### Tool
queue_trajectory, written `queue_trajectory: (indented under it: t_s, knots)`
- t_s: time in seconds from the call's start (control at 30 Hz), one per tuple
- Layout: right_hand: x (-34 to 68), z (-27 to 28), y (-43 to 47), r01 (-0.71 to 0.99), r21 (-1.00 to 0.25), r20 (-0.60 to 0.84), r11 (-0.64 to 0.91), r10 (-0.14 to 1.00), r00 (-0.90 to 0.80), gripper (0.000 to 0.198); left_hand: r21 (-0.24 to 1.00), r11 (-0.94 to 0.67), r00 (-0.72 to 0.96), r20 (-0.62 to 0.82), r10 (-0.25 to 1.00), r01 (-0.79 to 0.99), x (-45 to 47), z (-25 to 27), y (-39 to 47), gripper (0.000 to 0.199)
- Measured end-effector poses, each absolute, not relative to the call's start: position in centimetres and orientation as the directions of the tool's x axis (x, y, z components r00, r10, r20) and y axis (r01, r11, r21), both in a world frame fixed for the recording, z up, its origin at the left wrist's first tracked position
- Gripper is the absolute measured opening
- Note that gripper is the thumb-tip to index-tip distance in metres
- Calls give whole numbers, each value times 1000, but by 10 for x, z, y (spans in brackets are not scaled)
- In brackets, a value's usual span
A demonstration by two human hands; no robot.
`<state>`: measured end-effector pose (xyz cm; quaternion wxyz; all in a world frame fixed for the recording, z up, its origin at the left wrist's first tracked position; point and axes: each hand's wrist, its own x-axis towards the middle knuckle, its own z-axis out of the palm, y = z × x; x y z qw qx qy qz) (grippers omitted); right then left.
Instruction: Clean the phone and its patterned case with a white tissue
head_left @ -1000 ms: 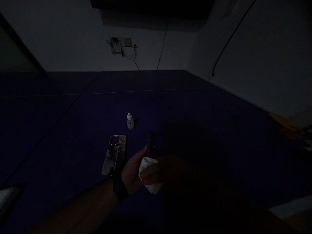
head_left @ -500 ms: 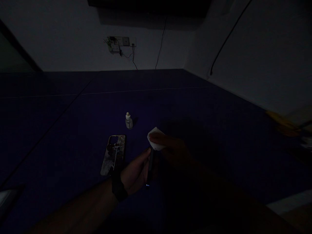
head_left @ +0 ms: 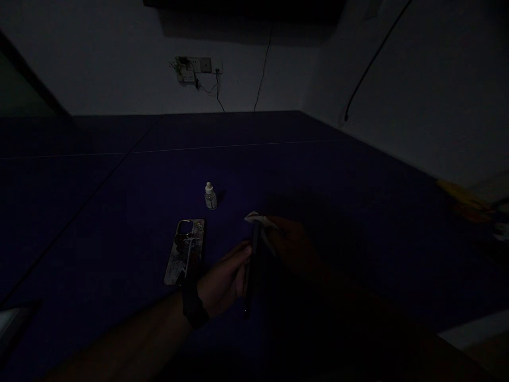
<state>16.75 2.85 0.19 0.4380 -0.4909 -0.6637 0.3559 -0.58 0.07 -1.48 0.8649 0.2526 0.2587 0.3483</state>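
Observation:
Dim light covers the whole scene. My left hand (head_left: 228, 276), with a dark watch on its wrist, grips a thin dark phone (head_left: 250, 276) that is seen edge-on. On the phone's far end, my right hand (head_left: 290, 239) presses a white tissue (head_left: 256, 217) that bends over the edge. The right fingers are closed on the tissue and partly lost in shadow. Left of my hands a patterned phone case (head_left: 185, 254) with a camera cutout lies flat. Beyond it a small dropper bottle (head_left: 210, 199) with a white top stands upright.
All of this rests on a wide dark blue surface (head_left: 131, 207). At the lower left edge lies a pale-faced, dark-rimmed object (head_left: 11, 323). Yellow items (head_left: 463, 196) lie at the far right. Sockets with cables (head_left: 194, 66) are on the back wall.
The tissue has gone from the phone's near face round to its far end and right side. The phone has turned slightly and shifted right. The bottle and case have stayed put.

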Motion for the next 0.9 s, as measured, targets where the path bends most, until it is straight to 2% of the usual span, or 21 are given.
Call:
queue_trajectory:
  t_s: [0.07, 0.17, 0.3, 0.5, 0.57, 0.67, 0.8, 0.9]
  knots:
    - [170, 2, 26, 363, -841, 360, 401, 916, -177, 41, 619, 620, 614, -266, 743, -482, -6, -17, 1, 26]
    - [173, -1, 25, 394, -676, 534, 623, 782, -320, 48, 615, 639, 622, -289, 728, -462, -6, -18, 2, 28]
    - [174, -8, 25, 354, -477, 632, 804, 594, -498, 50, 555, 690, 656, -308, 689, -464, -5, -13, 5, 36]
    - [174, -11, 22, 242, -399, 625, 885, 455, -634, 44, 446, 698, 608, -350, 712, -561, -2, -11, 7, 28]
    - [173, -10, 20, 149, -391, 635, 908, 383, -671, 39, 404, 706, 618, -345, 706, -581, -4, -14, 8, 33]
    - [169, -10, 16, 49, -387, 629, 921, 302, -716, 36, 355, 778, 724, -301, 620, -519, -7, -18, 8, 47]
    - [166, -10, 7, 133, -360, 501, 924, 311, -808, 31, 344, 846, 847, -206, 491, -407, -11, -18, 6, 58]
    - [168, -9, 2, 180, -351, 468, 919, 339, -816, 30, 333, 863, 873, -179, 454, -381, -13, -17, 6, 58]
